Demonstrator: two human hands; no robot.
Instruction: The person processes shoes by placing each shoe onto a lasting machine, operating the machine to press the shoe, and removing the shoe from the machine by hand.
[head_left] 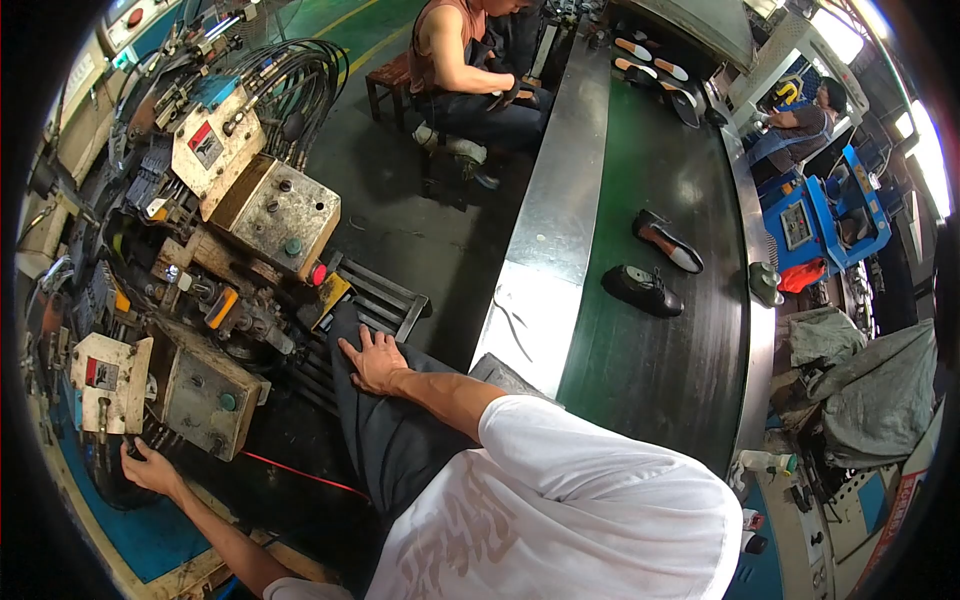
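My left hand [152, 470] is at the lower left, by the black hoses under a cream machine panel [112, 372]. Its fingers are curled around a small dark part that I cannot make out. My right hand [376, 362] lies open on my dark trouser knee [350, 375], fingers spread, holding nothing. Between the hands stands a worn metal control box [208, 400] with a green button. A second, similar box [282, 215] sits further up, with a red button [318, 274] near its lower corner.
On my right runs a green conveyor belt [640, 390] with a metal edge [540, 240]. It carries a black lace-up shoe [645, 290], a shoe with a pale insole [668, 242] and several more shoes further off. One person [470, 80] sits ahead; another [805, 130] is at the far right.
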